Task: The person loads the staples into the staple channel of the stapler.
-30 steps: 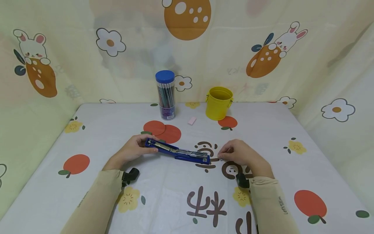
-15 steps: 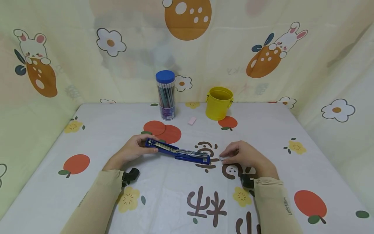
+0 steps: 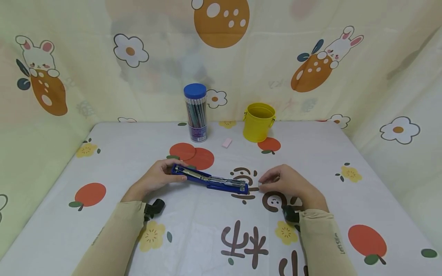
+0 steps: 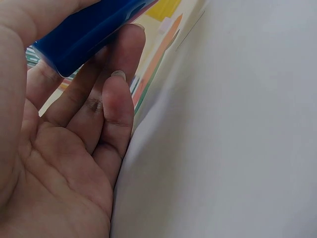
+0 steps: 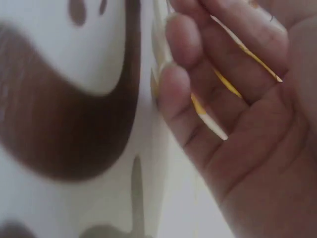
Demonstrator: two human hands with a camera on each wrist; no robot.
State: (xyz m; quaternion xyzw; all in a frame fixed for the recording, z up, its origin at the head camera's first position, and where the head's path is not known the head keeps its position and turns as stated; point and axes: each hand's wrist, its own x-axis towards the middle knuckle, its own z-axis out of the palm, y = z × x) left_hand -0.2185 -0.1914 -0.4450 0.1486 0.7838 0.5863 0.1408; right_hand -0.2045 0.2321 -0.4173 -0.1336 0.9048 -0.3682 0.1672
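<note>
A blue stapler (image 3: 210, 179) lies slanted above the table in the head view, its metal inner channel facing up. My left hand (image 3: 161, 175) pinches its left end between thumb and fingers. In the left wrist view, the blue casing of the stapler (image 4: 94, 34) sits at the fingertips. My right hand (image 3: 288, 184) is just past the stapler's right end, apart from it, with thumb and index finger pinching a small silvery strip (image 3: 259, 184) that looks like staples. In the right wrist view the right hand's (image 5: 237, 114) other fingers are loosely bent; the strip is out of sight there.
A clear tub of pencils (image 3: 197, 113) with a blue lid stands at the back of the table. Right of it are a pink eraser (image 3: 226, 143) and a yellow bucket (image 3: 256, 126). A printed cloth (image 3: 193, 237) covers the table, and a printed curtain hangs behind.
My right hand has shifted slightly right and turned a little, the silvery strip coming into sight between its fingertips. The left hand and stapler have stayed in place.
</note>
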